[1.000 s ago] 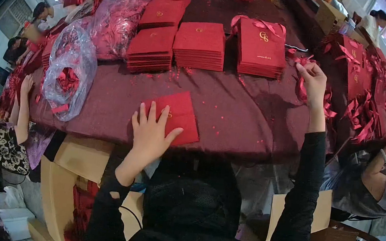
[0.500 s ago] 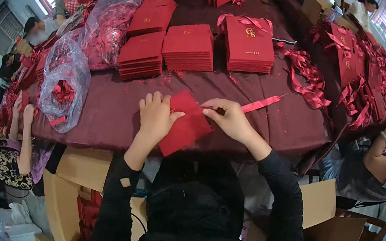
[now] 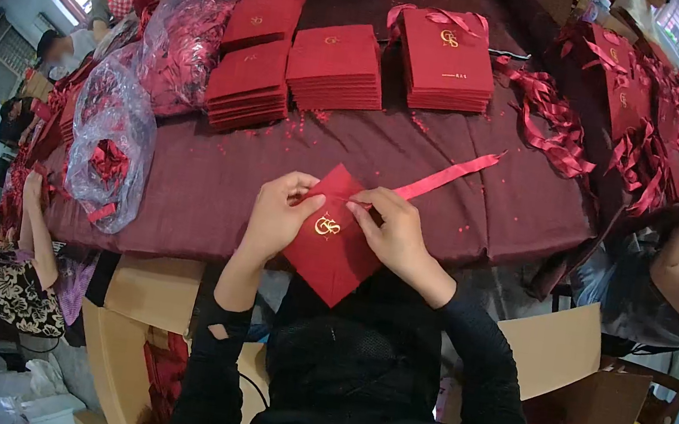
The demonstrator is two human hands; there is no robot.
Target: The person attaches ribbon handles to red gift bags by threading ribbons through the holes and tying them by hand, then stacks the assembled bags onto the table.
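A flat red paper gift bag (image 3: 335,268) with a gold monogram is held at a slant, one corner toward me, over the near table edge. My left hand (image 3: 276,216) is closed on its left side, thumb on the front face and fingers behind. My right hand (image 3: 395,235) pinches at the upper right part of the bag, thumb and forefinger together. A red satin ribbon (image 3: 450,176) runs from behind that hand to the upper right across the cloth. Its end at the bag is mostly hidden by my fingers.
Stacks of red bags (image 3: 338,64) stand ahead on the dark red tablecloth (image 3: 203,193). Loose ribbons (image 3: 547,124) lie right, plastic-wrapped ribbons (image 3: 109,149) left. Open cardboard boxes (image 3: 151,290) flank me below. Several people work around the table.
The bag has turned so its gold monogram shows and its lower corner points toward me. Both hands have moved closer together, the right one leftward and down. The view has shifted slightly.
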